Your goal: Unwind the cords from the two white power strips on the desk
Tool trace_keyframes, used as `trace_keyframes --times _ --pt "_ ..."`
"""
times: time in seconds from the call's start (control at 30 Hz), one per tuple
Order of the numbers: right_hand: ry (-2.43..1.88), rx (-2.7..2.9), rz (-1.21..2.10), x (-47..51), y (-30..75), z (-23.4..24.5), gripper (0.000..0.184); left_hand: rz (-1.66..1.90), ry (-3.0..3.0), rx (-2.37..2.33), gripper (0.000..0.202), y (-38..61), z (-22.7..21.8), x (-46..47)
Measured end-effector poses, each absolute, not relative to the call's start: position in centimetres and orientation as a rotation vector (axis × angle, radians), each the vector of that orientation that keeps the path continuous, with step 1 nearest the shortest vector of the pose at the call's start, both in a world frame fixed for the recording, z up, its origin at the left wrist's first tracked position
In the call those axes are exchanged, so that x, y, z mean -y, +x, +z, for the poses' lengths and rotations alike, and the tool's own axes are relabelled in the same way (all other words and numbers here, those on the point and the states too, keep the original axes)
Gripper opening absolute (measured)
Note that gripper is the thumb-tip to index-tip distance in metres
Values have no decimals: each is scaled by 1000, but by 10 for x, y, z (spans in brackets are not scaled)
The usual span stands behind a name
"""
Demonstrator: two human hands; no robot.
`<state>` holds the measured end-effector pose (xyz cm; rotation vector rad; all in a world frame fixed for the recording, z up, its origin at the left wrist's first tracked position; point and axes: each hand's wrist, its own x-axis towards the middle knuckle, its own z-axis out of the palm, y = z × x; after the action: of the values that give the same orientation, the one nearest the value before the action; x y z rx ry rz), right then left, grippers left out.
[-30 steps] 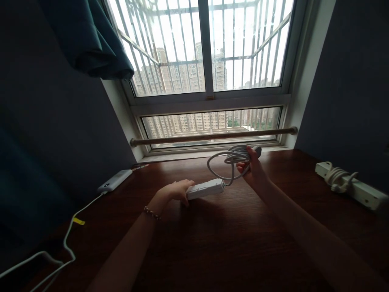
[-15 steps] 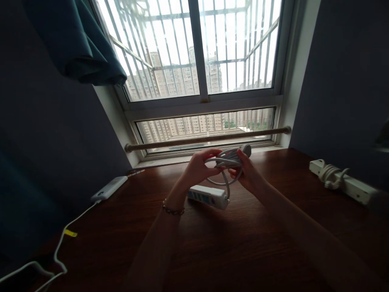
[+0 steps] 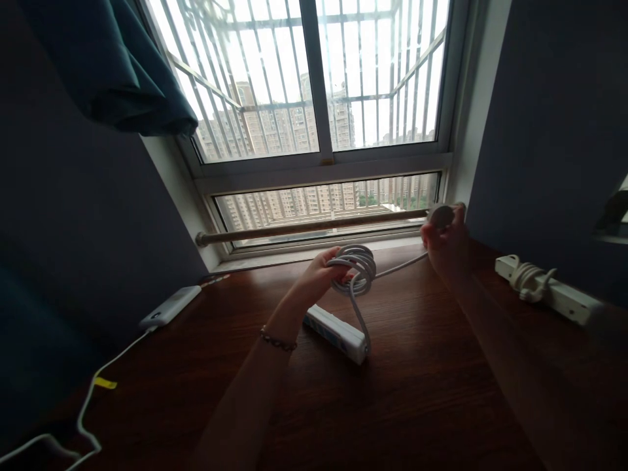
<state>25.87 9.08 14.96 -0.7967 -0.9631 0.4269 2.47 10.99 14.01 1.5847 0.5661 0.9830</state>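
My left hand (image 3: 321, 275) is closed around a coiled white power cord (image 3: 360, 267), its loops held above the table. From the coil one length drops to the end of a white power strip (image 3: 338, 333), which lies on the table below my left wrist. Off to the right, my right hand (image 3: 447, 239) grips the rounded plug (image 3: 441, 216) at the cord's other end. Between the two hands the cord runs nearly straight, sloping up to the right. The plug's prongs are not visible.
A second white power strip (image 3: 564, 294), its cord wrapped around it, lies at the right on the brown wooden table (image 3: 407, 392). At the left is a white box-shaped device (image 3: 171, 307) with a cable (image 3: 118, 360) attached. A rail (image 3: 314, 227) crosses the window behind.
My right hand has moved right and slightly up with the plug, drawing a length of cord out of the coil. My left hand keeps the loops. The power strip has turned a little.
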Motion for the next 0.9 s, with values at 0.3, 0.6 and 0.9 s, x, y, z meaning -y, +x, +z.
trace_keyframes --times 0.3,0.6,0.9 --pt "-675 2061 -124 -46 215 157 29 1091 1594 -918 20 31 124 -113" --pt "-773 2349 -50 -55 205 148 26 1064 1577 -845 18 28 126 -112" --pt "-1099 1885 -52 -62 196 138 37 1078 1668 -720 20 27 136 -104"
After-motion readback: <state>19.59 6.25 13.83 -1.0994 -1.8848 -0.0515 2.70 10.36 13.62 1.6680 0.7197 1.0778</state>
